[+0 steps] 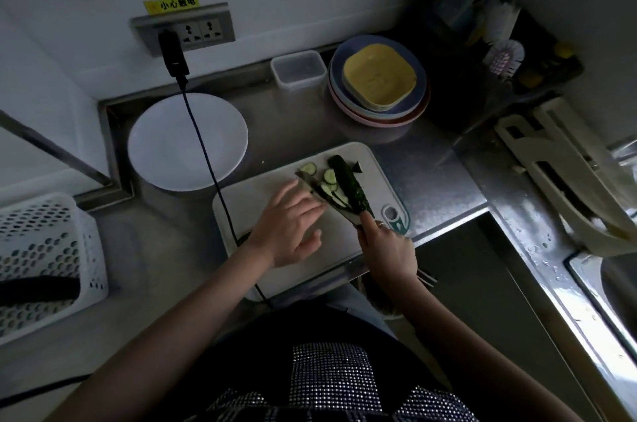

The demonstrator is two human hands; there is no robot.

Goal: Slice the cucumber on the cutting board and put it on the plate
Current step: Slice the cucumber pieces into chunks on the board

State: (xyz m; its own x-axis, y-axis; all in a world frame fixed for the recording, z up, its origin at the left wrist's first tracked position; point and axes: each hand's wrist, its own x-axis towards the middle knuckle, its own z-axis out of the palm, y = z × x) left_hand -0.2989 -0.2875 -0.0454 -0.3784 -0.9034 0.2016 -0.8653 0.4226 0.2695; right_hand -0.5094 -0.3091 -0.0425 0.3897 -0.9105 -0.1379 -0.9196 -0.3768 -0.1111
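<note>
White plastic was the cutting board (275, 187), lying on the steel counter (424, 180). On it lay the dark green cucumber (350, 185), partly cut, with a few round slices (329, 176) beside it and 1 cut end piece (357, 166) near the far edge. The right hand (386, 249) grasped the handle of the knife (325, 195), and several slices rested on the flat blade. The left hand (289, 228) was released, its fingers straight and touching the blade's side. The white plate (165, 142) stood just beside the board, to its left, with nothing on it. A black cable (203, 142) crossed over the plate and the board.
</note>
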